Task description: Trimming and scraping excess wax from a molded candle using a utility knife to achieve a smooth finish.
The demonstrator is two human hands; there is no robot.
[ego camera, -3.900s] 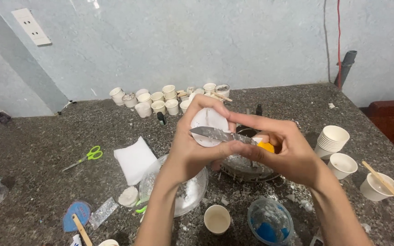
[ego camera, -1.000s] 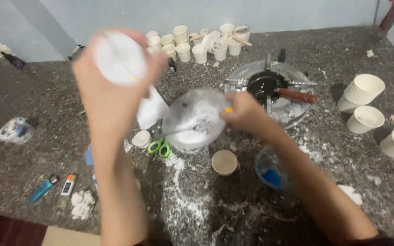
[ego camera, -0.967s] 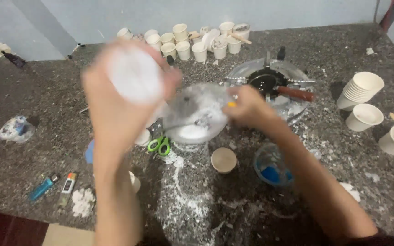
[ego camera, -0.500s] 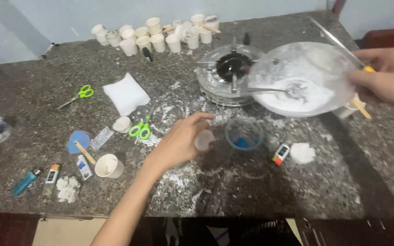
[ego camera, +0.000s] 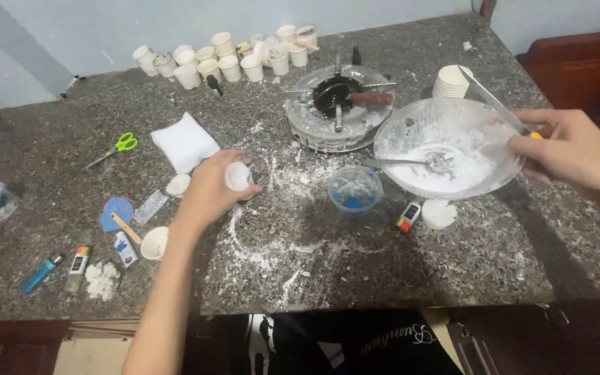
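Gripping a small white cup (ego camera: 238, 176) (left hand (ego camera: 211, 191)), right hand (ego camera: 569, 149) closed on a clear bowl (ego camera: 448, 147).

Your left hand (ego camera: 211, 191) hides most of the small white cup (ego camera: 238, 176) it grips. Your right hand (ego camera: 569, 149) covers the three o'clock rim of the clear bowl (ego camera: 446, 146). Your right forearm runs off the picture's edge at four o'clock.

Makeshift craft workspace — speckled stone counter (ego camera: 453, 264), paper cups (ego camera: 217, 59), spilled white powder (ego camera: 272, 257)
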